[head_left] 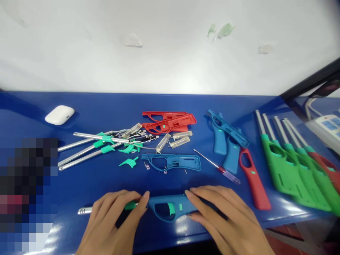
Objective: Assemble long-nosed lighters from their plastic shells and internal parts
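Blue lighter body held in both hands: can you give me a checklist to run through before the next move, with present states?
1. Right hand grips the blue body's handle end: ok.
2. Left hand holds the metal rod: ok.
3. Green trigger shows inside the body's opening: ok.
4. Rod fully seated in the body: cannot tell, fingers cover the join.
5. Inner parts in place: cannot tell, the shell hides them.
6. Screwdriver in hand: not ok, it lies on the table.
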The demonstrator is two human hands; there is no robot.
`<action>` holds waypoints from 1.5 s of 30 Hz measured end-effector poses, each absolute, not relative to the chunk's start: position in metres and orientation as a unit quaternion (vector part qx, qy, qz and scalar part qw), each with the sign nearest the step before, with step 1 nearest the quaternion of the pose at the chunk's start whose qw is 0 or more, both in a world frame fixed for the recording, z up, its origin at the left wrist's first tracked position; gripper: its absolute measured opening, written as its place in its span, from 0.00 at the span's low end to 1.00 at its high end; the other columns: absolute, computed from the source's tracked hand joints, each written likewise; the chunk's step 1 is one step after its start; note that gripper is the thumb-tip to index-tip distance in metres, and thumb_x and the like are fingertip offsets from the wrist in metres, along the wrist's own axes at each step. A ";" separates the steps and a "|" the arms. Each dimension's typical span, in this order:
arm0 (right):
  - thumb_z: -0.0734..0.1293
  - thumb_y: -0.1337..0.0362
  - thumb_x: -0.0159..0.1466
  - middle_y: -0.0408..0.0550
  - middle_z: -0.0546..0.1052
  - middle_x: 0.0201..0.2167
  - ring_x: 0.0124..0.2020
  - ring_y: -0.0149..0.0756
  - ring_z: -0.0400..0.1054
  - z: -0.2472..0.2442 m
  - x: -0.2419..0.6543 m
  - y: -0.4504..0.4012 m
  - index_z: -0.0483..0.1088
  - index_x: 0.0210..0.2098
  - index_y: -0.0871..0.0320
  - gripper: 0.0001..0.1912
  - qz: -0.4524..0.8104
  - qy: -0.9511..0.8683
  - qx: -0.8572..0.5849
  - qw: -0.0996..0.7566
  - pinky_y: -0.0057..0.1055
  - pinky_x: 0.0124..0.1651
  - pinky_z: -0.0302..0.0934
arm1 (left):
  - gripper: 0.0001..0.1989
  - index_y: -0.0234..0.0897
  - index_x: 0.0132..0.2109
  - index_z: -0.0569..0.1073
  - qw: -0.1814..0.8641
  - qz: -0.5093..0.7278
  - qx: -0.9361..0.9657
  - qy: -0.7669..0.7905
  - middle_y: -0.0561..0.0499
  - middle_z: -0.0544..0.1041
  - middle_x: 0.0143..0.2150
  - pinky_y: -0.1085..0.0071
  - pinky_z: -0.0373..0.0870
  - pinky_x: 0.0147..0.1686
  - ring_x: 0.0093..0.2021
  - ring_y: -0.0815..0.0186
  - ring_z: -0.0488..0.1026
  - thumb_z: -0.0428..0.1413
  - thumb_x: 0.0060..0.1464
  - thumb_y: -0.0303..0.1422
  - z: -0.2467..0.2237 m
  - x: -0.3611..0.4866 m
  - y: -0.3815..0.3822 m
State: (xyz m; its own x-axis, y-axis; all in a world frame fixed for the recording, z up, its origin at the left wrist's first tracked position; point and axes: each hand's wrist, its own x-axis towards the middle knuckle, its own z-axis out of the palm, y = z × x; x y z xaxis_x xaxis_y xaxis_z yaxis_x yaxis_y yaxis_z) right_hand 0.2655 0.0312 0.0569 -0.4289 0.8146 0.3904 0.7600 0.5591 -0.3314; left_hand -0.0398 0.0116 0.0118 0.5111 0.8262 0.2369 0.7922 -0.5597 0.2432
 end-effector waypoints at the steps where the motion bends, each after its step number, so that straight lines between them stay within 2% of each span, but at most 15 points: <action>1: 0.61 0.60 0.78 0.42 0.86 0.46 0.45 0.31 0.81 0.057 0.266 0.030 0.81 0.51 0.52 0.16 0.052 -0.846 -0.462 0.260 0.27 0.49 0.76 | 0.28 0.45 0.68 0.71 0.047 0.163 0.870 0.462 0.47 0.78 0.54 0.57 0.64 0.58 0.56 0.56 0.72 0.49 0.65 0.21 0.012 -0.040 0.012; 7: 0.61 0.58 0.78 0.38 0.86 0.47 0.46 0.30 0.81 0.054 0.267 0.031 0.81 0.53 0.51 0.16 0.054 -0.848 -0.468 0.242 0.26 0.49 0.75 | 0.29 0.39 0.70 0.68 0.024 0.158 0.892 0.423 0.46 0.80 0.56 0.54 0.61 0.62 0.59 0.52 0.70 0.51 0.64 0.21 0.007 -0.043 0.009; 9: 0.62 0.59 0.78 0.39 0.86 0.47 0.46 0.30 0.81 0.054 0.266 0.031 0.81 0.53 0.51 0.16 0.056 -0.849 -0.467 0.241 0.26 0.49 0.75 | 0.29 0.41 0.70 0.68 0.027 0.157 0.890 0.427 0.47 0.80 0.56 0.53 0.62 0.62 0.60 0.52 0.70 0.50 0.65 0.21 0.006 -0.042 0.009; 14: 0.62 0.60 0.78 0.41 0.86 0.45 0.45 0.31 0.81 0.054 0.264 0.030 0.80 0.54 0.52 0.15 0.060 -0.846 -0.469 0.245 0.26 0.48 0.75 | 0.26 0.44 0.68 0.72 0.040 0.189 0.867 0.459 0.49 0.80 0.53 0.61 0.70 0.57 0.55 0.58 0.74 0.51 0.65 0.23 0.009 -0.038 0.014; 20: 0.61 0.58 0.78 0.40 0.85 0.47 0.45 0.31 0.80 0.051 0.264 0.031 0.79 0.55 0.52 0.16 0.054 -0.842 -0.477 0.245 0.27 0.49 0.75 | 0.26 0.44 0.68 0.72 0.044 0.170 0.869 0.463 0.48 0.80 0.55 0.60 0.71 0.58 0.57 0.57 0.74 0.51 0.66 0.24 0.008 -0.040 0.013; 23: 0.61 0.57 0.78 0.40 0.85 0.46 0.44 0.32 0.80 0.048 0.262 0.031 0.79 0.56 0.52 0.16 0.046 -0.840 -0.480 0.247 0.28 0.48 0.75 | 0.27 0.46 0.68 0.71 0.052 0.136 0.878 0.456 0.50 0.79 0.58 0.58 0.71 0.61 0.59 0.56 0.72 0.51 0.66 0.23 0.006 -0.042 0.010; 29: 0.60 0.57 0.78 0.43 0.84 0.47 0.45 0.36 0.79 0.046 0.261 0.030 0.77 0.59 0.52 0.18 0.044 -0.843 -0.489 0.217 0.34 0.48 0.76 | 0.33 0.49 0.74 0.62 0.090 0.135 0.853 0.496 0.45 0.73 0.59 0.53 0.70 0.62 0.61 0.55 0.69 0.50 0.66 0.21 0.007 -0.037 0.011; 36: 0.59 0.58 0.79 0.43 0.84 0.46 0.44 0.34 0.79 0.051 0.262 0.032 0.77 0.59 0.52 0.18 0.034 -0.850 -0.479 0.215 0.32 0.47 0.74 | 0.31 0.45 0.75 0.61 0.070 0.149 0.869 0.467 0.45 0.76 0.56 0.53 0.69 0.59 0.57 0.55 0.70 0.51 0.68 0.23 0.011 -0.033 0.018; 42: 0.58 0.57 0.79 0.44 0.84 0.45 0.43 0.33 0.79 0.050 0.261 0.032 0.77 0.58 0.52 0.18 0.026 -0.857 -0.471 0.210 0.32 0.46 0.72 | 0.29 0.43 0.74 0.63 0.050 0.145 0.884 0.443 0.45 0.74 0.59 0.52 0.64 0.59 0.57 0.54 0.67 0.53 0.69 0.24 0.011 -0.025 0.019; 45: 0.58 0.58 0.79 0.43 0.84 0.46 0.43 0.33 0.79 0.048 0.261 0.031 0.76 0.59 0.52 0.18 0.028 -0.860 -0.466 0.206 0.32 0.46 0.72 | 0.32 0.43 0.73 0.65 0.069 0.163 0.878 0.444 0.45 0.74 0.58 0.56 0.63 0.60 0.57 0.57 0.67 0.52 0.67 0.18 0.007 -0.024 0.016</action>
State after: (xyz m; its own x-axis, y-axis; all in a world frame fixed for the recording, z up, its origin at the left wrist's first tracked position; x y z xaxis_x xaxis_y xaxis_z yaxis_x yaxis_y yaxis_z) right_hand 0.2605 0.0307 0.0479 -0.4804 0.8136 0.3275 0.7905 0.5634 -0.2401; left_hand -0.0236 0.0164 0.0068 0.5527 0.8023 0.2254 0.7571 -0.5964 0.2666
